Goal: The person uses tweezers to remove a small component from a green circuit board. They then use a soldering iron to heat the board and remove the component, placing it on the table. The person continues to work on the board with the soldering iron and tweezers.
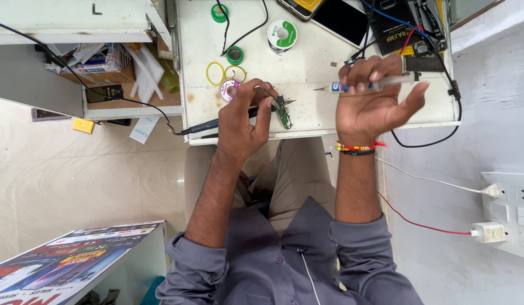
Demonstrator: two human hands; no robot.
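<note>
Left hand (243, 116) clenched on one black soldering iron (217, 123), tip at one small green circuit board (283, 115) near desk (307, 73) front edge. Right hand (370, 96) gripping one syringe-like tube (368, 85). Two yellow rubber bands (215, 73).

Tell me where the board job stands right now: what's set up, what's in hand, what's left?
Set up: the small green circuit board lies near the white bench's front edge, with a solder spool behind it. In hand: the left hand holds a corded soldering iron beside the board; the right hand holds a syringe-like tube above the bench, not touching the board. Left: cannot tell whether any joint is finished.
</note>
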